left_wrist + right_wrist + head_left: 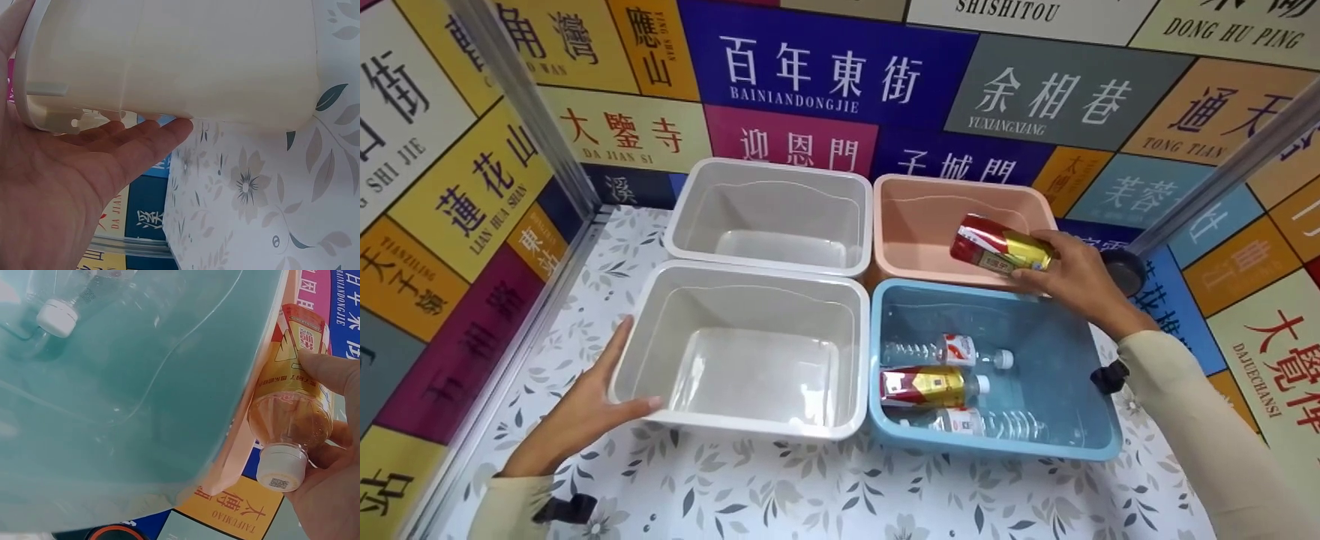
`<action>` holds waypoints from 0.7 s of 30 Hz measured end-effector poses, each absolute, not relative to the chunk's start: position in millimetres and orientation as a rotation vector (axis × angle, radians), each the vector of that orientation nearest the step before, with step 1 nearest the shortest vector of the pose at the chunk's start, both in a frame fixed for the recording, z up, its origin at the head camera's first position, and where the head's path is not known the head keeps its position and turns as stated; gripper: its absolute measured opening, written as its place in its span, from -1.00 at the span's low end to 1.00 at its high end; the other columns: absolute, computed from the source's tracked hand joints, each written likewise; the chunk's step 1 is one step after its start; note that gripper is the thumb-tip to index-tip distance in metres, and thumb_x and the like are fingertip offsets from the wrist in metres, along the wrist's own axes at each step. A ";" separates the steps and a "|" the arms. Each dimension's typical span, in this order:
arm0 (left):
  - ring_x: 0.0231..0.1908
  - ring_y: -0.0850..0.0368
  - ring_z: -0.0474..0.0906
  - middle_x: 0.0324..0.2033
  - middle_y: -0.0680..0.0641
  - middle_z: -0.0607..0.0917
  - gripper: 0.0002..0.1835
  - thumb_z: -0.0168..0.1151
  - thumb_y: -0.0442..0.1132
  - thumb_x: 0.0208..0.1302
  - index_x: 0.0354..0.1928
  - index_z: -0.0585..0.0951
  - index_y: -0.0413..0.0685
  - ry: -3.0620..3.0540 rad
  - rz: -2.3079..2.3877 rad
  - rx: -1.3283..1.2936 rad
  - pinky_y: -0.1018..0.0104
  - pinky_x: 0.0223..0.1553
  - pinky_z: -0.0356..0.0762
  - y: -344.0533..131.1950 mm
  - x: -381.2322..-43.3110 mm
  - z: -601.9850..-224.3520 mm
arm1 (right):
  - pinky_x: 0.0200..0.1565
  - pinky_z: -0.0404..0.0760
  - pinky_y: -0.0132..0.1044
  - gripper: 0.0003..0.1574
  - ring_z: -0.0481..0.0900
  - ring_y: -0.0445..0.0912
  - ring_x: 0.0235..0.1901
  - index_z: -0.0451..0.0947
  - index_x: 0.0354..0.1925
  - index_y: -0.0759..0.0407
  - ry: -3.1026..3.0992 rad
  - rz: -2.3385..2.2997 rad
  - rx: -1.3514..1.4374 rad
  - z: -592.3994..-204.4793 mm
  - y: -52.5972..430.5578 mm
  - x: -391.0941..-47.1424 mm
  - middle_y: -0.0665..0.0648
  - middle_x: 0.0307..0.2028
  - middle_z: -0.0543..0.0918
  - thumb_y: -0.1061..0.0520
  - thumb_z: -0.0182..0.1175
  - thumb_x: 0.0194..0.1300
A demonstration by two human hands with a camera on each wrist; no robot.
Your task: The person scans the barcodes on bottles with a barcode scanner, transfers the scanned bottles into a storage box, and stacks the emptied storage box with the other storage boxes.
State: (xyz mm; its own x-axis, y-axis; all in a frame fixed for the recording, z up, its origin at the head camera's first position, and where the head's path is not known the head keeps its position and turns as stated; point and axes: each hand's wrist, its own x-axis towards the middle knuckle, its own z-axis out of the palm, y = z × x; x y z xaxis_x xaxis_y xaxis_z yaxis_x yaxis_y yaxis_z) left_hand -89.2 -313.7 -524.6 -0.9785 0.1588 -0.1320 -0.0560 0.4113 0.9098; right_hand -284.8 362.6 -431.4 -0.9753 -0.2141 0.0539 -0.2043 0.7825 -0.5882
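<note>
My right hand (pixel 1084 281) holds a plastic drink bottle (pixel 997 244) with a red and yellow label, tilted on its side over the peach bin (pixel 900 247). In the right wrist view the bottle's white cap (pixel 282 467) points toward the palm and the thumb lies on the label. My left hand (pixel 585 409) rests against the near left corner of the front white bin (pixel 746 427). Its thumb is at the front rim, and its straight fingers (pixel 149 143) lie along the outside wall. Inside the blue bin (pixel 1057 375) lie three bottles, the middle one (pixel 926 386) with a similar red and yellow label.
Behind the front white bin stands another white bin (pixel 776 264); the four bins stand close together. They sit on a floral-patterned tabletop (pixel 720 495). Panels with printed signs (pixel 825 67) and metal posts (pixel 521 112) enclose the space. A dark round object (pixel 1123 271) is behind the right wrist.
</note>
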 end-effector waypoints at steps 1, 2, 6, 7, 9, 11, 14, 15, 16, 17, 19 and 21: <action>0.57 -0.38 0.17 0.78 -0.15 -0.18 0.36 0.57 -0.14 0.33 0.79 -0.31 0.49 2.470 1.600 0.091 -0.54 0.48 0.16 -313.9 -89.1 -524.6 | 0.32 0.52 0.31 -0.07 0.50 0.27 0.22 0.40 0.56 0.27 2.943 -0.967 -0.344 -430.2 361.8 -286.2 0.37 0.39 0.54 -0.09 0.52 0.46; 0.57 -0.39 0.17 0.78 -0.16 -0.17 0.37 0.58 -0.14 0.33 0.79 -0.31 0.49 2.471 1.595 0.090 -0.54 0.47 0.17 -314.1 -89.0 -524.5 | 0.31 0.53 0.30 -0.07 0.50 0.26 0.22 0.41 0.56 0.25 2.933 -0.965 -0.339 -428.9 361.0 -287.6 0.36 0.39 0.54 -0.10 0.52 0.46; 0.55 -0.40 0.19 0.78 -0.20 -0.18 0.38 0.58 -0.14 0.33 0.79 -0.32 0.48 2.469 1.587 0.082 -0.54 0.46 0.19 -314.1 -89.2 -523.7 | 0.30 0.58 0.31 -0.06 0.52 0.28 0.22 0.40 0.58 0.22 2.897 -0.954 -0.321 -424.1 357.8 -294.0 0.35 0.40 0.54 -0.10 0.52 0.45; 0.56 -0.41 0.18 0.78 -0.20 -0.19 0.38 0.58 -0.13 0.33 0.79 -0.32 0.48 2.472 1.582 0.079 -0.55 0.47 0.16 -314.0 -89.4 -523.4 | 0.29 0.59 0.30 -0.05 0.53 0.28 0.22 0.40 0.58 0.21 2.891 -0.945 -0.320 -423.2 356.9 -295.5 0.35 0.40 0.54 -0.10 0.53 0.45; 0.57 -0.41 0.16 0.78 -0.19 -0.21 0.38 0.59 -0.12 0.32 0.79 -0.33 0.49 2.475 1.571 0.073 -0.58 0.48 0.11 -313.9 -89.9 -522.7 | 0.24 0.64 0.23 -0.05 0.56 0.26 0.19 0.41 0.58 0.21 2.886 -0.919 -0.335 -421.9 355.5 -298.4 0.34 0.39 0.56 -0.12 0.53 0.44; 0.58 -0.40 0.13 0.78 -0.17 -0.22 0.39 0.59 -0.11 0.31 0.79 -0.33 0.50 2.482 1.557 0.066 -0.61 0.48 0.07 -313.9 -90.2 -522.2 | 0.17 0.67 0.04 -0.03 0.59 0.24 0.15 0.42 0.57 0.22 2.881 -0.888 -0.358 -421.4 354.4 -301.0 0.35 0.36 0.59 -0.14 0.54 0.43; 0.59 -0.39 0.11 0.79 -0.15 -0.22 0.39 0.60 -0.09 0.30 0.79 -0.32 0.54 2.490 1.546 0.059 -0.65 0.48 0.02 -314.0 -90.5 -522.1 | 0.04 0.64 -0.24 -0.02 0.62 0.21 0.10 0.43 0.57 0.22 2.866 -0.858 -0.385 -421.0 353.2 -304.0 0.34 0.32 0.63 -0.16 0.55 0.41; 0.59 -0.40 0.10 0.79 -0.15 -0.22 0.39 0.60 -0.09 0.30 0.78 -0.31 0.55 2.493 1.543 0.059 -0.65 0.48 0.02 -314.0 -90.5 -522.2 | 0.00 0.61 -0.29 -0.02 0.62 0.21 0.09 0.43 0.57 0.22 2.860 -0.851 -0.390 -421.0 352.7 -305.0 0.34 0.31 0.64 -0.16 0.54 0.42; 0.59 -0.41 0.10 0.79 -0.15 -0.23 0.39 0.60 -0.09 0.29 0.78 -0.31 0.56 2.494 1.543 0.060 -0.66 0.48 0.02 -313.9 -90.5 -522.3 | -0.01 0.61 -0.31 -0.03 0.62 0.20 0.09 0.43 0.56 0.22 2.855 -0.844 -0.396 -420.8 352.1 -306.0 0.34 0.30 0.64 -0.16 0.54 0.42; 0.60 -0.42 0.10 0.79 -0.15 -0.23 0.39 0.60 -0.10 0.29 0.78 -0.31 0.56 2.495 1.544 0.061 -0.67 0.48 0.01 -313.9 -90.3 -522.4 | 0.00 0.61 -0.30 -0.03 0.62 0.20 0.09 0.43 0.56 0.22 2.849 -0.841 -0.399 -420.7 351.4 -307.0 0.34 0.30 0.65 -0.16 0.54 0.42; 0.61 -0.44 0.06 0.79 -0.14 -0.23 0.39 0.61 -0.10 0.29 0.78 -0.31 0.56 2.498 1.543 0.064 -0.67 0.48 -0.01 -313.8 -90.0 -522.6 | 0.03 0.63 -0.20 -0.04 0.62 0.20 0.10 0.43 0.56 0.22 2.837 -0.829 -0.401 -420.4 349.9 -309.0 0.33 0.30 0.65 -0.15 0.53 0.43; 0.61 -0.46 0.07 0.79 -0.15 -0.23 0.40 0.61 -0.10 0.29 0.78 -0.31 0.56 2.496 1.544 0.065 -0.67 0.48 -0.01 -313.7 -89.7 -522.7 | 0.09 0.63 -0.06 -0.04 0.61 0.20 0.11 0.43 0.56 0.23 2.828 -0.814 -0.403 -420.4 348.5 -311.1 0.33 0.30 0.64 -0.16 0.53 0.44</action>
State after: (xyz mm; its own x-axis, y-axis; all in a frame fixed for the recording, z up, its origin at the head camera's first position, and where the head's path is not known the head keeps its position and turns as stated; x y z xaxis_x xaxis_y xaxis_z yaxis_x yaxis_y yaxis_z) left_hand -89.7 -313.7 -522.7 -0.9780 0.1446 -0.1507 -0.0702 0.4519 0.8893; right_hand -311.1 348.5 -420.4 -0.9489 -0.3030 -0.0886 -0.2094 0.8143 -0.5413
